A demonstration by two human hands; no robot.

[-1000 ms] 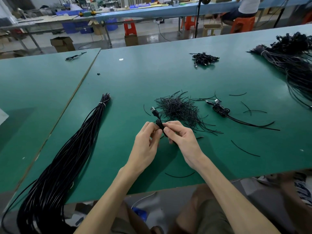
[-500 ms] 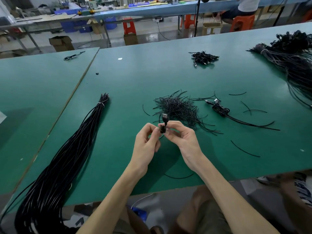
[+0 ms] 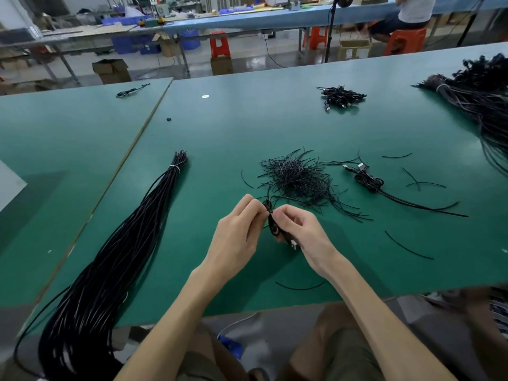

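While held above the near edge of the desk (image 3: 247,127), one coiled black cable (image 3: 274,228) sits between both hands: left hand (image 3: 236,232) fingers pinched on its upper end, right hand (image 3: 299,229) fingers curled round its lower coil. Loose tie pile (image 3: 297,177) lies just behind it, and a long cable bundle (image 3: 110,257) lies toward the left edge.

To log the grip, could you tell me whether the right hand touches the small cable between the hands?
Touching. The head view shows the right hand pinching the cable.
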